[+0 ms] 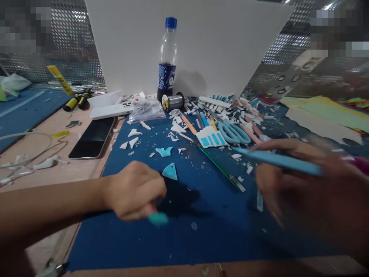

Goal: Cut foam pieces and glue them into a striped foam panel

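Note:
My left hand [135, 190] is closed over the blue mat [138, 242], pinching a small teal piece [158, 219] that is blurred at its lower edge. Just beyond its knuckles lies a turquoise triangular piece [170, 171] with a small dark hole, and past that a turquoise tail-shaped piece [164, 151]. On the right, my right hand [302, 188] is smeared by motion. A slim light-blue pen-like tool [285, 159] is held in its fingers, tip pointing left. A white piece with blue stripes [211, 137] and a green-edged ruler [220, 165] lie between the hands.
Light-blue scissors [233, 132] rest among many white scraps at the back. A cola bottle [167, 63] and a wire spool [173, 102] stand before a white board [216, 42]. Left are a black phone [92, 139] and a cable [25, 134]; right, coloured sheets [331, 113].

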`<action>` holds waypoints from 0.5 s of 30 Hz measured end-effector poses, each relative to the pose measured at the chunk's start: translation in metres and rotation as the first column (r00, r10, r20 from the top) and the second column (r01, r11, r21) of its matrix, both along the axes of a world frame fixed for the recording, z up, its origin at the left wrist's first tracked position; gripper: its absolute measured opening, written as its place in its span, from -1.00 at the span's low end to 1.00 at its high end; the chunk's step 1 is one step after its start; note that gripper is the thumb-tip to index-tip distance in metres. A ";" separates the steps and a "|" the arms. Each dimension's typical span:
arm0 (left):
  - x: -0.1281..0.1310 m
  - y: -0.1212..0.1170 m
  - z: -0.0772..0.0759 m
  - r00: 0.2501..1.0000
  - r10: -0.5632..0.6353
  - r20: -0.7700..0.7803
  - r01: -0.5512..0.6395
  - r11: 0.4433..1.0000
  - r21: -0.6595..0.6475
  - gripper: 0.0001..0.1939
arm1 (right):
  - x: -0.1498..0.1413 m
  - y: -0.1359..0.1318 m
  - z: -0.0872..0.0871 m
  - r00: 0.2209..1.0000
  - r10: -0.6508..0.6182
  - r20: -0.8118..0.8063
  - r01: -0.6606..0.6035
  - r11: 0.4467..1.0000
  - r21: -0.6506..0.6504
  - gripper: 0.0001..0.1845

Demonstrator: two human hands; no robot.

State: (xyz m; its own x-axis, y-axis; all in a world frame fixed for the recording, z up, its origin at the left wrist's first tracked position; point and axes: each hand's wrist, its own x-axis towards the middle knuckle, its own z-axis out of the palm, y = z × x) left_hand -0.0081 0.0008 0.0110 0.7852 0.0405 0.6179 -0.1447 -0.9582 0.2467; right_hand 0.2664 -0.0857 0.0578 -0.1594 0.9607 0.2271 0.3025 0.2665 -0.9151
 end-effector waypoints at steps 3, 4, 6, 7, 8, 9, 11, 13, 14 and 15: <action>0.003 -0.025 0.003 1.000 0.021 -0.012 -0.020 0.998 0.061 -0.56 | -0.037 0.034 0.006 0.982 0.064 -0.179 -0.082 0.992 -0.092 -0.87; 0.004 -0.031 0.003 0.999 0.028 -0.021 -0.026 0.997 0.076 -0.57 | -0.050 0.046 0.005 0.984 0.059 -0.170 -0.068 0.996 -0.052 -0.87; 0.006 -0.038 0.003 0.997 0.022 -0.073 -0.016 0.997 0.075 -0.65 | -0.070 0.065 -0.003 0.991 0.076 -0.113 -0.074 0.997 0.021 -0.79; 0.007 -0.039 0.002 0.995 0.000 -0.100 0.005 0.999 0.044 -0.71 | -0.077 0.071 -0.009 0.988 0.104 -0.112 -0.098 0.994 0.052 -0.76; 0.007 -0.039 0.001 0.991 -0.030 -0.128 0.030 1.000 -0.002 -0.77 | -0.082 0.076 -0.016 0.988 0.108 -0.110 -0.101 0.992 0.073 -0.75; 0.006 -0.038 0.000 0.986 -0.069 -0.151 0.061 0.997 -0.053 -0.83 | -0.086 0.078 -0.024 0.988 0.117 -0.098 -0.109 0.990 0.087 -0.75; 0.005 -0.035 -0.004 0.970 -0.127 -0.207 0.102 0.986 -0.130 -0.89 | -0.087 0.080 -0.038 0.984 0.162 -0.074 -0.155 0.984 0.090 -0.77; 0.003 -0.033 -0.007 0.956 -0.117 -0.270 0.083 0.988 -0.134 -0.73 | -0.086 0.080 -0.048 0.972 0.227 -0.066 -0.222 0.973 0.066 -0.78; 0.003 -0.032 -0.007 0.949 -0.099 -0.299 0.069 0.992 -0.108 -0.66 | -0.085 0.080 -0.052 0.966 0.248 -0.068 -0.245 0.968 0.049 -0.78; 0.003 -0.031 -0.007 0.942 -0.085 -0.324 0.065 0.995 -0.072 -0.62 | -0.084 0.079 -0.054 0.962 0.263 -0.069 -0.260 0.965 0.038 -0.79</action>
